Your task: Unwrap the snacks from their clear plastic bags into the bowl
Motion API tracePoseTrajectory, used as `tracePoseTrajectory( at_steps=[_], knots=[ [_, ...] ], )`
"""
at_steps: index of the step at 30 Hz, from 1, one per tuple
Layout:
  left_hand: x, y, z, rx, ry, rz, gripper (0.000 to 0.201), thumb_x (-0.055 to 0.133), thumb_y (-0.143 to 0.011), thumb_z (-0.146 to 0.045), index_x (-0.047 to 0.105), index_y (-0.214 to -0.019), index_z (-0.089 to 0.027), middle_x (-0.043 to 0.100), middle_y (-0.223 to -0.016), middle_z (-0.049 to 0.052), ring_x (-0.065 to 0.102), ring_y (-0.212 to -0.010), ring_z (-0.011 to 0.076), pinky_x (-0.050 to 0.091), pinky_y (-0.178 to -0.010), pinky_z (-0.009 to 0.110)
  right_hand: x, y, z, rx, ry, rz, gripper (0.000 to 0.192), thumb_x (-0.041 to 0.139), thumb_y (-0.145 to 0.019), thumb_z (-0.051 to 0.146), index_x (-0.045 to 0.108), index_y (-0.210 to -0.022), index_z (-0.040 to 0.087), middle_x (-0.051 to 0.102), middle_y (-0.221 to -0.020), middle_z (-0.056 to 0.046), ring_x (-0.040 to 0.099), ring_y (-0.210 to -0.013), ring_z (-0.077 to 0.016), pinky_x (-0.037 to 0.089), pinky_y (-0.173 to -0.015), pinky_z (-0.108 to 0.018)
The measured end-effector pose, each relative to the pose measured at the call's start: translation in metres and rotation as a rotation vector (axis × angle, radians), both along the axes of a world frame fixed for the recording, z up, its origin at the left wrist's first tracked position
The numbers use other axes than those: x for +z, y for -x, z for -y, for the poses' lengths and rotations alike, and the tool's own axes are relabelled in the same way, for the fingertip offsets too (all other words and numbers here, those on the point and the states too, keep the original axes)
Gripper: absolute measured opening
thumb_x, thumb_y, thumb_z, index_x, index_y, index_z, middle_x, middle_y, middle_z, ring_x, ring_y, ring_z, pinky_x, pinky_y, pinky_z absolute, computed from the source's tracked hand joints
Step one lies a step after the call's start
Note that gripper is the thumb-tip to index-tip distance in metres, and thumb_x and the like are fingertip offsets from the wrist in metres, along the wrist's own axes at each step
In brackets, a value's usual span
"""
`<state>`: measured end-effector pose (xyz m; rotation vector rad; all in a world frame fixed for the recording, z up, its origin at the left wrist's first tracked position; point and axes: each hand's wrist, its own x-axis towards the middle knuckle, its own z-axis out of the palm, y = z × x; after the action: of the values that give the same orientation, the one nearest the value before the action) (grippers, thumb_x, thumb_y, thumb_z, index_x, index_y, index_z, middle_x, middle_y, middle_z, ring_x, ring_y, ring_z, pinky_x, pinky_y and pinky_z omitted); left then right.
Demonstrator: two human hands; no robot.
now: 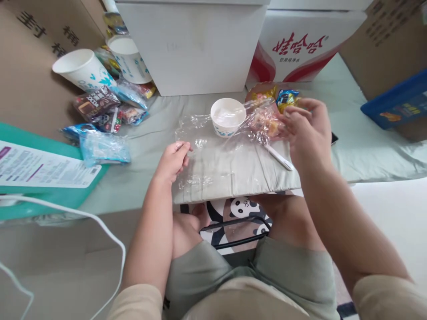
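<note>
A thin sheet of clear plastic film (203, 166) spreads over the cloth and up around a white paper bowl (228, 116) with a blue print at its base. My left hand (172, 161) is closed in a pinch on the film's left edge. To the right, my right hand (310, 133) is raised, slightly blurred, its fingertips pinched at the film's gathered right end. Just beyond those fingers lie wrapped snacks (265, 122) in pink, yellow and blue packaging. A white pen-like stick (278, 158) rests on the cloth between the bowl and my right hand.
Snack packets (96, 104) and two large paper cups (85, 69) stand at the left, near a green container (43, 169). White boxes (200, 44) close off the back. A blue package (396, 100) is at the right. A white cable (110, 235) hangs at lower left.
</note>
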<state>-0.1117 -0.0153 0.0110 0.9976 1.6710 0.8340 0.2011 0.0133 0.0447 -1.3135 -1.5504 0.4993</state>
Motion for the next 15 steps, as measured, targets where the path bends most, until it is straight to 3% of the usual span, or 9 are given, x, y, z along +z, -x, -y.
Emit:
tracePoseTrajectory(
  at_steps=[2,4,6,8,10,12,15],
  knots=[
    [0.001,-0.003,-0.003,0.071,0.024,0.068,0.02,0.054,-0.091,-0.04,0.057,-0.085,-0.021,0.042,-0.045,-0.008,0.026,-0.031,0.0059,0.013,-0.035,0.018,-0.005,-0.001,0.037,0.008,-0.2,0.123,0.031,0.048,-0.097,0.033,0.051,-0.128,0.032,0.059,-0.123,-0.011,0.066,-0.115,-0.0277,0.058,-0.092,-0.05],
    [0.001,-0.006,-0.006,0.104,0.054,0.123,0.018,0.055,-0.09,-0.038,0.055,-0.083,-0.02,0.043,-0.045,-0.008,0.026,-0.031,0.0051,0.012,-0.035,0.018,-0.018,-0.002,0.066,0.244,-0.282,0.362,0.038,0.056,-0.091,0.026,0.054,-0.127,0.035,0.057,-0.132,-0.01,0.058,-0.13,-0.032,0.052,-0.105,-0.057],
    [0.001,-0.009,-0.007,0.122,0.077,0.136,0.018,0.055,-0.09,-0.036,0.054,-0.081,-0.02,0.044,-0.045,-0.008,0.025,-0.031,0.0044,0.011,-0.035,0.017,-0.036,-0.002,0.078,0.409,-0.252,0.561,0.043,0.061,-0.087,0.021,0.059,-0.127,0.036,0.052,-0.145,-0.01,0.048,-0.142,-0.0359,0.045,-0.113,-0.062],
    [0.0,-0.012,-0.008,0.128,0.103,0.116,0.018,0.054,-0.091,-0.034,0.054,-0.081,-0.019,0.042,-0.045,-0.008,0.025,-0.031,0.004,0.01,-0.035,0.017,-0.054,-0.002,0.071,0.42,-0.169,0.673,0.044,0.061,-0.086,0.018,0.064,-0.126,0.035,0.049,-0.153,-0.009,0.044,-0.146,-0.0367,0.041,-0.116,-0.063],
    [-0.001,-0.012,-0.008,0.119,0.132,0.105,0.018,0.053,-0.093,-0.033,0.056,-0.085,-0.018,0.043,-0.046,-0.007,0.027,-0.033,0.0038,0.012,-0.036,0.016,-0.067,-0.001,0.056,0.376,-0.106,0.706,0.044,0.057,-0.087,0.013,0.069,-0.125,0.032,0.053,-0.153,-0.009,0.049,-0.143,-0.0351,0.042,-0.116,-0.062],
    [0.0,-0.008,-0.006,0.111,0.153,0.113,0.018,0.055,-0.093,-0.033,0.058,-0.1,-0.017,0.053,-0.056,-0.005,0.037,-0.037,0.0041,0.022,-0.038,0.015,-0.074,-0.003,0.041,0.381,-0.075,0.692,0.041,0.052,-0.089,0.011,0.073,-0.12,0.027,0.063,-0.143,-0.012,0.061,-0.13,-0.0319,0.051,-0.109,-0.055],
    [0.01,0.001,0.005,0.127,0.084,0.022,0.06,0.067,-0.088,-0.036,0.042,-0.14,-0.023,0.068,-0.098,0.006,0.063,-0.06,0.0096,0.048,-0.055,0.02,-0.075,-0.006,0.036,0.424,-0.032,0.66,0.035,0.047,-0.092,0.014,0.077,-0.109,0.023,0.077,-0.114,-0.011,0.074,-0.101,-0.027,0.062,-0.086,-0.043]
  ],
)
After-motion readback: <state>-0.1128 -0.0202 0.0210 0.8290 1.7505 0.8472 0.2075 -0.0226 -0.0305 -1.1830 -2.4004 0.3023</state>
